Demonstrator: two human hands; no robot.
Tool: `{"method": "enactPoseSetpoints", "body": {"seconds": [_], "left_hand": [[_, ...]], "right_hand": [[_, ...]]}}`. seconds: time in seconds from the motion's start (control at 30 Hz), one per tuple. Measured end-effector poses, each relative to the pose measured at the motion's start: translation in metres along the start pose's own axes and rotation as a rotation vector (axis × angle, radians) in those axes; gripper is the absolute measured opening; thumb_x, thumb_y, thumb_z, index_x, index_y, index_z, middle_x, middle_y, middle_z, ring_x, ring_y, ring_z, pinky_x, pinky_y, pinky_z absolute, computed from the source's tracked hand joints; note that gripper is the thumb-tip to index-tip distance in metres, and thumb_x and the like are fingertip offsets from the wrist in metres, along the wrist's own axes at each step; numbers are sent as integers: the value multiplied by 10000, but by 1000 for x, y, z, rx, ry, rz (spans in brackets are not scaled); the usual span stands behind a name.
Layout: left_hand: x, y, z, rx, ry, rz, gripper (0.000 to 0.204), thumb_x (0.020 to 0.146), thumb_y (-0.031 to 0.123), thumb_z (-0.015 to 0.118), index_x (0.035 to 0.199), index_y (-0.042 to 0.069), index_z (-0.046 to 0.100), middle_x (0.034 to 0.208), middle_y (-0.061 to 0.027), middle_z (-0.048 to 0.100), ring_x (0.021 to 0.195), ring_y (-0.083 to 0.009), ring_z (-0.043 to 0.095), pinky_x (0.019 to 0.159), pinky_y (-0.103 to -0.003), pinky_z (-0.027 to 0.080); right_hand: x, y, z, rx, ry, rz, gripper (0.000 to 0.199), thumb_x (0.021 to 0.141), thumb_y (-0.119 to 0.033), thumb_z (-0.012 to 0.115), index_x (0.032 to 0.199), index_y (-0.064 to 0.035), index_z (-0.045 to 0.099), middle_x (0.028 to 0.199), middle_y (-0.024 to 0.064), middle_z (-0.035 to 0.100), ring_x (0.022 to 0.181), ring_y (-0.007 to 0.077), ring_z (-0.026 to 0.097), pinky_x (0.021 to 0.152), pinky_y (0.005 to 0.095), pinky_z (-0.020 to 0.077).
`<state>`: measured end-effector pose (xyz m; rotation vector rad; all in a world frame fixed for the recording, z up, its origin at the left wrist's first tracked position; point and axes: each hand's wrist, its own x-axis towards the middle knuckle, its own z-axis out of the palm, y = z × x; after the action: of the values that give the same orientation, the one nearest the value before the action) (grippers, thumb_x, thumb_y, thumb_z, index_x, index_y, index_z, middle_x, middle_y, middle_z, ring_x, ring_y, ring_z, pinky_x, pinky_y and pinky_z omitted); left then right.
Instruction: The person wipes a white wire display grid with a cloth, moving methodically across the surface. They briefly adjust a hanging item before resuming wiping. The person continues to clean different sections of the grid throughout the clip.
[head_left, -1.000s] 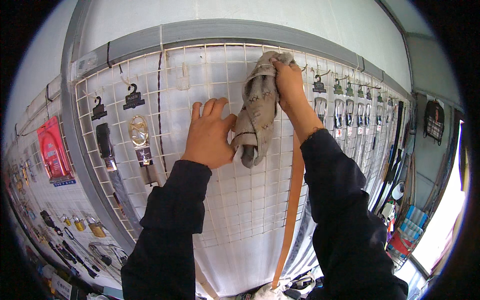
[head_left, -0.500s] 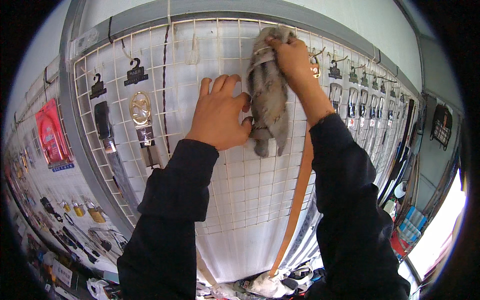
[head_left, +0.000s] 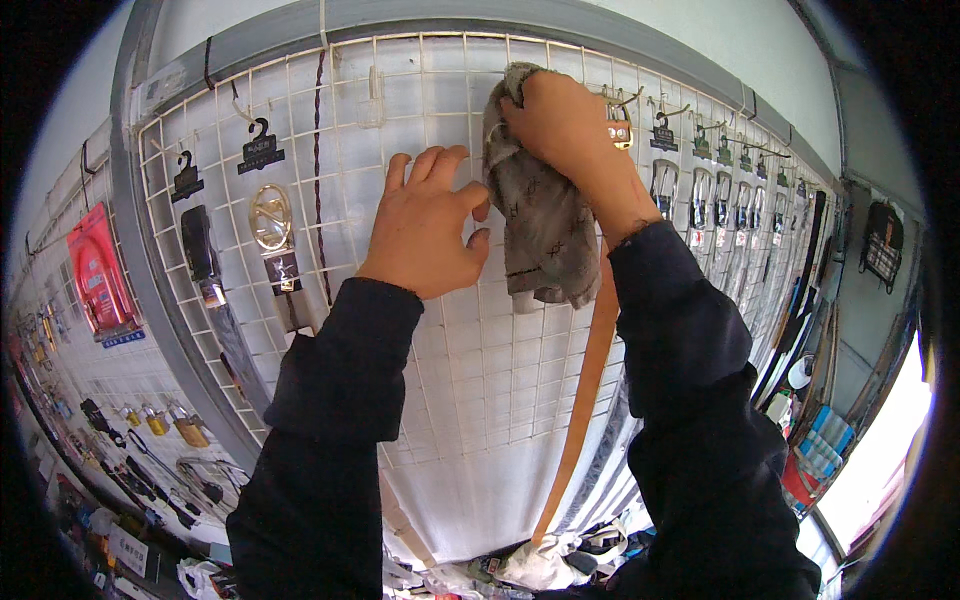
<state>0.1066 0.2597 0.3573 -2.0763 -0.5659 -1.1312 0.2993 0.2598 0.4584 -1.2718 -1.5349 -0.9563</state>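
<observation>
Near the top edge of the grid (head_left: 455,350), cloth (head_left: 545,235) is gripped by the right hand (head_left: 562,122); the left hand (head_left: 425,228) is spread. Hangers (head_left: 261,152) are marked with pale print.

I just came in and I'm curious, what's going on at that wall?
Someone's right hand is gripping a gray cloth, which hangs in front of a white wire rack. The left hand is up by the rack, thumb and finger apart, not holding the cloth. A brown belt hangs nearby.
</observation>
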Motion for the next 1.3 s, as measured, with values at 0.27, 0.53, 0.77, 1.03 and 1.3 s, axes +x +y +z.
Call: {"method": "enactPoseSetpoints", "body": {"seconds": [0.27, 0.53, 0.77, 1.03, 1.3], "left_hand": [[4, 7, -1, 13, 16, -38, 191, 731, 227, 765, 851, 88, 711, 1404, -207, 565, 1373, -375, 459, 1176, -572, 258], [3, 5, -2, 7, -13, -44, 246, 753, 197, 778, 959, 74, 724, 1422, -217, 544, 1380, -399, 450, 1174, -536, 279], [2, 10, -2, 10, 6, -38, 179, 767, 169, 773, 913, 133, 676, 1425, -212, 544, 1368, -412, 465, 1169, -556, 274], [1, 6, 1, 2, 31, -20, 186, 775, 168, 770, 930, 137, 671, 1430, -214, 548, 1360, -425, 480, 1166, -556, 275], [3, 8, 1, 14, 12, -42, 194, 765, 152, 778, 920, 131, 664, 1420, -205, 555, 1371, -410, 468, 1166, -541, 277]], "right_hand": [[15, -4, -10, 211, 136, 176, 454, 872, -437, 712, 916, 10, 780, 921, 259, 743, 876, 446, 731, 799, 523, 588], [-36, 15, -6, 153, 36, 111, 421, 909, -422, 700, 885, -9, 776, 901, 232, 747, 861, 442, 731, 778, 532, 584], [31, 54, -12, 134, 226, 110, 566, 896, -544, 706, 921, 19, 760, 906, 275, 731, 902, 473, 708, 802, 526, 566], [1, 45, 12, 49, 321, 35, 482, 911, -460, 686, 898, 15, 765, 866, 270, 722, 856, 462, 709, 774, 529, 568], [11, 41, 6, 153, 170, 198, 501, 857, -474, 718, 892, 24, 762, 914, 276, 730, 904, 463, 713, 816, 502, 578]]}}
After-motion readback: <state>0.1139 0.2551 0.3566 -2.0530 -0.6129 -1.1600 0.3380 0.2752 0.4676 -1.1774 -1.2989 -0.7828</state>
